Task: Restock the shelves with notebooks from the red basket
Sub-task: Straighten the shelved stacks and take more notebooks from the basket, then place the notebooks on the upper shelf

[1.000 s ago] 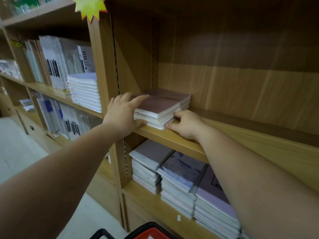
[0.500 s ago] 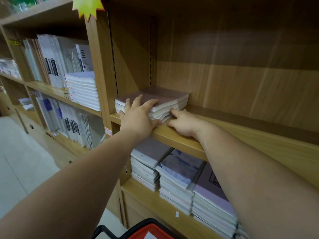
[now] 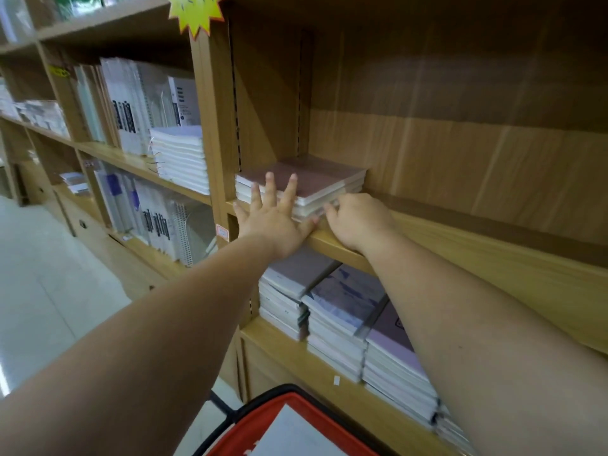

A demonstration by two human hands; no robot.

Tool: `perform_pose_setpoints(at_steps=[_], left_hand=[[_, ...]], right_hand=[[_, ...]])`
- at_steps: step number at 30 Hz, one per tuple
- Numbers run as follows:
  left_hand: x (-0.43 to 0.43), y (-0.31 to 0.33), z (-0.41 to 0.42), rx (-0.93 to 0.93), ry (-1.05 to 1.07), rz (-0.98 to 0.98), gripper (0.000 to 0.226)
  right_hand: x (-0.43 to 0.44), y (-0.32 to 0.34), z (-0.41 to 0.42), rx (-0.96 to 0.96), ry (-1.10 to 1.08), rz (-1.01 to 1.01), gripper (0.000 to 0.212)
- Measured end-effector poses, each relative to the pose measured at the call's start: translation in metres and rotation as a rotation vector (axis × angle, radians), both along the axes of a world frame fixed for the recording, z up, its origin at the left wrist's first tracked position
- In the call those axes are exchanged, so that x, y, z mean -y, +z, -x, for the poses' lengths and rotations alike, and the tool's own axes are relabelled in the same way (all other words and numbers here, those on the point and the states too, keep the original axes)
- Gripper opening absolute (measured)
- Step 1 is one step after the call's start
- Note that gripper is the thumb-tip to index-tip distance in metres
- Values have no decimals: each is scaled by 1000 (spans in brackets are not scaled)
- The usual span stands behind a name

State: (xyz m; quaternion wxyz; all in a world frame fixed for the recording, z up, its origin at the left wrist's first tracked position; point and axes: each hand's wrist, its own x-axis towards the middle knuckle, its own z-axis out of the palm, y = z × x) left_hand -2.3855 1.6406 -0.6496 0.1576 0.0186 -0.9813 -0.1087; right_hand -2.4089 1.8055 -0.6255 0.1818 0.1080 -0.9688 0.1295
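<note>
Small notebook stack [image 3: 306,184] at left end of shelf [image 3: 460,238], tight to upright; front overhangs shelf front edge. Left hand [image 3: 273,218] flat, fingers splayed, grasping nothing, pressing stack front; right hand [image 3: 358,222] curled at stack's right front corner, grip on it probably loose. Risk: uneven push skews stack, top copies slide forward off edge; red basket [image 3: 296,422] below.

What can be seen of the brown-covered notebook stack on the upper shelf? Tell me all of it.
The notebook stack is a short pile of flat-lying notebooks, the top cover a matte brownish mauve, pale page edges showing below. It sits in the left corner of the wooden shelf, near the upright. The left hand presses open against its front edge, fingers spread; the right hand touches its front right corner.
</note>
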Motion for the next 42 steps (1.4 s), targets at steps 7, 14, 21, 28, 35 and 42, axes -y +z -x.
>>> perform_pose_setpoints(at_steps=[7, 14, 21, 28, 35, 42], left_hand=[[7, -124, -117, -7, -69, -273, 81], [16, -228, -185, 347, -53, -263, 90], [29, -297, -225, 633, -33, -280, 99], [27, -301, -229, 755, -4, -282, 111], [17, -300, -241, 784, 44, -391, 110], [3, -310, -290, 657, -17, -374, 98]], right_hand=[[-19, -22, -69, 101, 55, -398, 64], [-29, -137, -149, -107, 290, -162, 68], [-34, -302, -246, 629, 71, 241, 79], [-1, -349, -307, 954, -205, 950, 92], [5, -347, -325, 904, -346, 1192, 86], [-20, -350, -337, 871, -364, 1199, 73]])
